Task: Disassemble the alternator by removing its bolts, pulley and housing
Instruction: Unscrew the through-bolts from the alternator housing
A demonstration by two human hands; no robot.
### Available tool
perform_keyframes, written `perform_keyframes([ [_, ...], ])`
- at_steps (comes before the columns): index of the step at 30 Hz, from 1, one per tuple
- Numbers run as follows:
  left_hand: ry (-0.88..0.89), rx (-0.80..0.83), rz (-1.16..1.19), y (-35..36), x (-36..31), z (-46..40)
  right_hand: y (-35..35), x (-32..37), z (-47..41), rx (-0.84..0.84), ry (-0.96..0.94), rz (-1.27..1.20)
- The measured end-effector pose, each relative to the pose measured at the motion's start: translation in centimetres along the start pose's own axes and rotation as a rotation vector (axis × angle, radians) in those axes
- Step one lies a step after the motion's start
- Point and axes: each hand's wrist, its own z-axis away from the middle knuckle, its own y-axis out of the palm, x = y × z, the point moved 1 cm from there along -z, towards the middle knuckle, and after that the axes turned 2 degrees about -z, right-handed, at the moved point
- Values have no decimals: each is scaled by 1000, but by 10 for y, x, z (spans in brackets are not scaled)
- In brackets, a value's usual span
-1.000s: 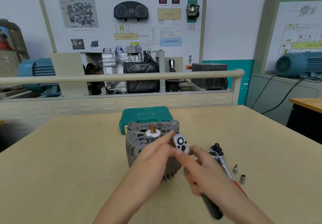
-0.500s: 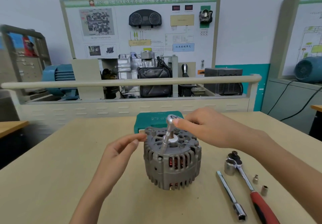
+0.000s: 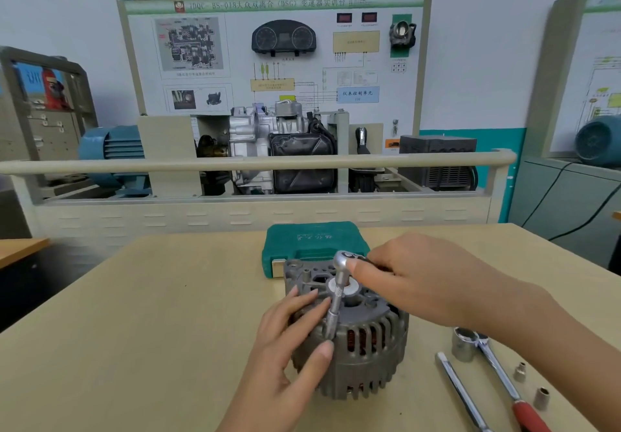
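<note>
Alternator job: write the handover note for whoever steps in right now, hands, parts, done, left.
Left hand: steadies the alternator by its side, thumb on the front of the housing.
Right hand: holds the small ratchet by its head; its extension runs down to a bolt at the housing's front edge.
Alternator stands on the table, shaft up, in front of the green tool case.
To the right lie a red-handled ratchet, an extension bar and two small sockets.
Done: no pulley shows on the shaft.
Left: bolts, housing.
</note>
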Motion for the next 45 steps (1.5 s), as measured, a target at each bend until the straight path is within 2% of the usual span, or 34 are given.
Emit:
perform_keyframes([
  [5,77,-106,-117,14,-8,1,9,1,2,-182,-34,199],
  [8,83,-162,-139,16,-14,-4,17,1,2,-291,-3,179],
  [11,-22,-70,-120,10,-22,-18,23,1,4,-362,8,52],
  [16,-98,239,55,4,-28,-32,29,-1,18,-457,-124,-139],
  [21,-50,204,152,5,-25,-28,18,11,22,-485,-188,-69],
  [27,-75,14,288,10,-24,-25,11,38,-7,-384,40,260],
  [29,-106,-33,314,11,-22,-24,13,42,-10,-367,79,284],
  [31,-139,-49,331,12,-22,-23,14,50,-11,-247,135,327],
  [32,-156,-36,334,11,-21,-24,14,56,-12,-207,149,363],
  [34,-176,22,324,9,-18,-25,16,64,-10,-271,220,399],
  [36,-165,100,316,4,-16,-25,16,61,-9,-362,213,381],
  [40,-143,219,322,0,-14,-25,22,49,-7,-453,69,278],
  [45,-155,212,258,5,-12,-25,21,42,-6,-476,-19,179],
])
